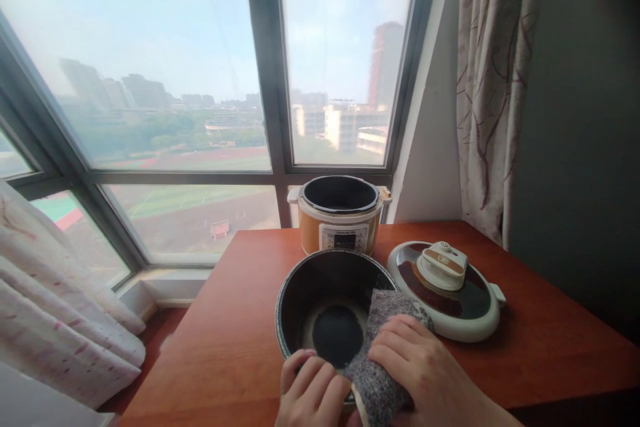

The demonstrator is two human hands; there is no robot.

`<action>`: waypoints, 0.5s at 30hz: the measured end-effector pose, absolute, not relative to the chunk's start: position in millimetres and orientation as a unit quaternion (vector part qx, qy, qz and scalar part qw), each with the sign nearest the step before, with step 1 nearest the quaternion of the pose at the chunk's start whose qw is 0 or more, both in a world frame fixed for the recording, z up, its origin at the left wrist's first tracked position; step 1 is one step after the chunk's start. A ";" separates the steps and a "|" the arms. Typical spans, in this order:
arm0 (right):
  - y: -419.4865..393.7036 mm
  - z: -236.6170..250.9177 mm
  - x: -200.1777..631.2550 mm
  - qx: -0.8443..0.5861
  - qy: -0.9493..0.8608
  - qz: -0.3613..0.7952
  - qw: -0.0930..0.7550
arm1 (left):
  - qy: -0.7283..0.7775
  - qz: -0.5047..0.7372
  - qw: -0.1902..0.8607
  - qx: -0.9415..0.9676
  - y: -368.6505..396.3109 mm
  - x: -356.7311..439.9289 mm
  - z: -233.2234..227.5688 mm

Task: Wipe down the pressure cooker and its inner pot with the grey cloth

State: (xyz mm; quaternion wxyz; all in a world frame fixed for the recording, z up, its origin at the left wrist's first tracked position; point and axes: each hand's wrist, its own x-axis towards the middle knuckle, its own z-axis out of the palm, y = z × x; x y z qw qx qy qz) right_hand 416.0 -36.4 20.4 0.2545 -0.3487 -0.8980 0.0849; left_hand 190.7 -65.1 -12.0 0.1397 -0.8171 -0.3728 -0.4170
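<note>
A dark round inner pot [337,333] with a pale rim stands on the near part of the table. My left hand [311,390] grips its near rim, fingers curled over the edge. In my right hand [417,363] is a grey speckled cloth [385,320], draped over the pot's right rim and partly inside it. The fingers lie bent across the cloth, pressing it to the rim; the thumb is hidden. Behind the pot sits the pressure cooker body [337,220], orange and white, with its top uncovered. Right of the pot lies the cooker's lid [447,287], handle side up.
The reddish-brown wooden table [220,327] ends at a left edge and a right edge. Large windows [175,67] rise behind it. One patterned curtain [55,307] hangs at the left, another curtain [495,80] at the right beside a dark wall.
</note>
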 end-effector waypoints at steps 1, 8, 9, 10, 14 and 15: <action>-34.6 21.0 418.2 -0.345 -0.900 0.088 0.252 | -0.366 -0.414 0.131 -0.823 -64.3 188.6 -10.9; -20.6 34.0 441.9 -0.311 -0.929 0.101 0.173 | -0.344 -0.411 0.060 -0.842 -60.1 175.5 -5.3; -17.9 36.9 446.6 -0.298 -0.934 0.101 0.167 | -0.338 -0.409 0.045 -0.846 -58.5 171.5 -3.9; -15.2 39.5 451.3 -0.287 -0.938 0.102 0.164 | -0.329 -0.407 0.028 -0.852 -56.5 166.9 -2.3; -8.4 45.9 465.1 -0.280 -0.939 0.109 0.169 | -0.284 -0.392 -0.046 -0.874 -45.2 148.2 6.3; -8.2 46.4 466.4 -0.284 -0.937 0.109 0.171 | -0.277 -0.388 -0.056 -0.877 -42.3 144.8 8.8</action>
